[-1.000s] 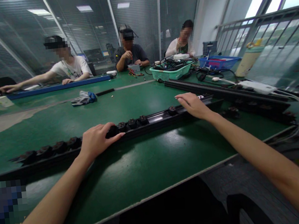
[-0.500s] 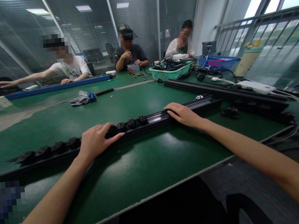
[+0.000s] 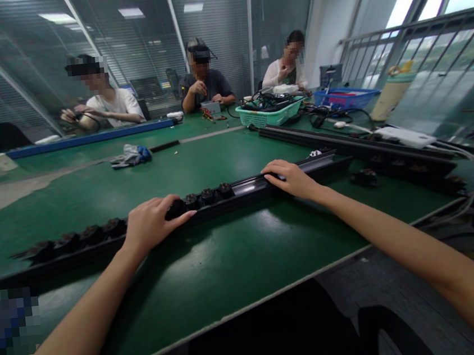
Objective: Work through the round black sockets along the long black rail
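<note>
A long black channel-shaped rail (image 3: 219,207) lies slantwise across the green table. Several round black modules, perhaps sockets (image 3: 207,196), sit in a row along its left and middle part. My left hand (image 3: 148,223) grips the rail and modules left of centre, its thumb along the near side and its fingers over the far side. Farther right, my right hand (image 3: 290,178) is closed over the rail's edge, just past a shiny bare stretch of the channel (image 3: 248,186). The parts under both palms are hidden.
Other black rails (image 3: 344,146) and a loose black module (image 3: 364,177) lie to the right. Behind them are a green basket of cables (image 3: 262,118), a blue basket (image 3: 347,98) and a white power strip (image 3: 406,136). Gloves (image 3: 131,155) lie beyond my rail. Three people sit opposite.
Both my hands keep almost the same place on the rail. Across the table, the person at left has drawn an outstretched arm back and now holds a dark, cable-like item in both hands.
</note>
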Tool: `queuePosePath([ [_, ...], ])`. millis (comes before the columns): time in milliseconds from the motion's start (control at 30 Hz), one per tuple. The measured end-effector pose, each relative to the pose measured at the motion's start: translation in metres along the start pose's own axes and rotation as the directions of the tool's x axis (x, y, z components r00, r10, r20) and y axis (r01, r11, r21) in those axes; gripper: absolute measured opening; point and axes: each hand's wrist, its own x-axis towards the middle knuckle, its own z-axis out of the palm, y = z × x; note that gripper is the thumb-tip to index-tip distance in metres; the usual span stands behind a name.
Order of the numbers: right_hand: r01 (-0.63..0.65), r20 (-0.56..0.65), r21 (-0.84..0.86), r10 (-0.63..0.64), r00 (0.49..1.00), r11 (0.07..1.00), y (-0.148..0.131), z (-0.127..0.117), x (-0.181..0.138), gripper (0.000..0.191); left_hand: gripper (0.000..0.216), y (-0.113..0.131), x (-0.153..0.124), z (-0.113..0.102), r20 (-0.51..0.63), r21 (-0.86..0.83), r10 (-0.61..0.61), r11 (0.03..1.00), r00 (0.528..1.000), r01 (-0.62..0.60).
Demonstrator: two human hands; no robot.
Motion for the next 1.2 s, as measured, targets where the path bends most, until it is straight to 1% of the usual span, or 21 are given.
queuePosePath([
  [233, -0.002, 0.018, -0.032, 0.003, 1.000, 0.999, 0.003, -0.001, 0.000, 0.032, 0.080, 0.001, 0.001, -0.001, 0.007, -0.004, 0.005, 1.000, 1.000, -0.005],
  [533, 0.004, -0.002, -0.066, -0.005, 1.000, 0.998, 0.010, -0.006, -0.001, 0.028, 0.079, 0.000, 0.000, 0.001, -0.005, 0.000, 0.001, 1.000, 1.000, -0.001],
  [833, 0.011, -0.006, -0.085, -0.012, 1.000, 0.996, 0.010, -0.006, -0.001, 0.030, 0.080, 0.000, 0.000, 0.000, -0.017, -0.001, 0.008, 1.000, 1.000, -0.008],
  [1200, -0.030, 0.021, -0.107, 0.032, 0.999, 0.994, 0.010, -0.013, -0.002, 0.031, 0.080, -0.001, 0.000, 0.001, -0.012, 0.006, 0.015, 1.000, 1.000, -0.015],
])
